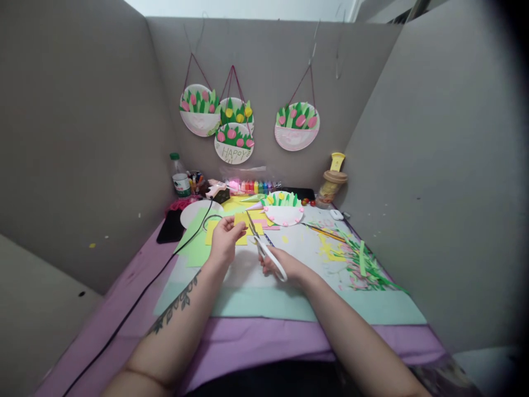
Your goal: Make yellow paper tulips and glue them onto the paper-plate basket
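Note:
My right hand (281, 263) is wrapped round the white handles of a pair of scissors (276, 263), whose metal blades point up and away, slightly parted. In my left hand (225, 238), thumb and fingers pinch a small piece of yellow paper (240, 220) just left of the blades. Whether the blades touch this paper I cannot tell. Beneath both hands lie more yellow sheets and a white work surface (256, 275). Beyond them stands a white paper-plate basket (285, 215) with green leaves, yellow flowers and pink dots along its rim.
Green and pink paper scraps (366, 267) pile up at the right beside pencils (326, 232). A black cable (152, 281) crosses the left side to a pink glue gun (215, 189). Finished plate baskets (297, 135) hang on the grey back panel. A bottle (181, 179) stands back left.

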A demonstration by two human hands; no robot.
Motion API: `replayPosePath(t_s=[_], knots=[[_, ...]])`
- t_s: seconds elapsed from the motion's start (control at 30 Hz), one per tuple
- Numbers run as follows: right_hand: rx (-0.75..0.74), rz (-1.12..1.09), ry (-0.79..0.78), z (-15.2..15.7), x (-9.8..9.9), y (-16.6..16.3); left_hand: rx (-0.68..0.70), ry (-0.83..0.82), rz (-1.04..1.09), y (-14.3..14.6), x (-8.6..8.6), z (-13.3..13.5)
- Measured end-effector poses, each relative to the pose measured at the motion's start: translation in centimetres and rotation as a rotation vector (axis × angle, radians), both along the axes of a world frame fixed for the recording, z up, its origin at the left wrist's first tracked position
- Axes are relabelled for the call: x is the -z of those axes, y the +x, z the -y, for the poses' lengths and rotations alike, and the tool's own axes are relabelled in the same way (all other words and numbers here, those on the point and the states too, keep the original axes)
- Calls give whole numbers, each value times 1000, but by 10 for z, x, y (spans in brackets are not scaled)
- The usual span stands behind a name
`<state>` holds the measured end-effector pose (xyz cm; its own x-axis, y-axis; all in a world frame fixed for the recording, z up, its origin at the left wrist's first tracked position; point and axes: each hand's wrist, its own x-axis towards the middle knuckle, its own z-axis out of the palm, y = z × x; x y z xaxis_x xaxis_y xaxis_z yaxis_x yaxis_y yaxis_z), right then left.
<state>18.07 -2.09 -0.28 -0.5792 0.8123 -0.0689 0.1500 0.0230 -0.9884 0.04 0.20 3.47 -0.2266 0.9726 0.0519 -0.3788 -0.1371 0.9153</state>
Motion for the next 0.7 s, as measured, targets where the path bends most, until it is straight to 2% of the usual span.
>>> replayPosePath(t_s=[0.13,0.37,0.7], knots=[[17,-55,8,2,5,-6,23,32,-20,6,3,5],[49,-99,-13,0,8,-7,102,33,-182,8,3,11],[29,-73,-2,0,13,-7,3,23,-71,3,4,7]])
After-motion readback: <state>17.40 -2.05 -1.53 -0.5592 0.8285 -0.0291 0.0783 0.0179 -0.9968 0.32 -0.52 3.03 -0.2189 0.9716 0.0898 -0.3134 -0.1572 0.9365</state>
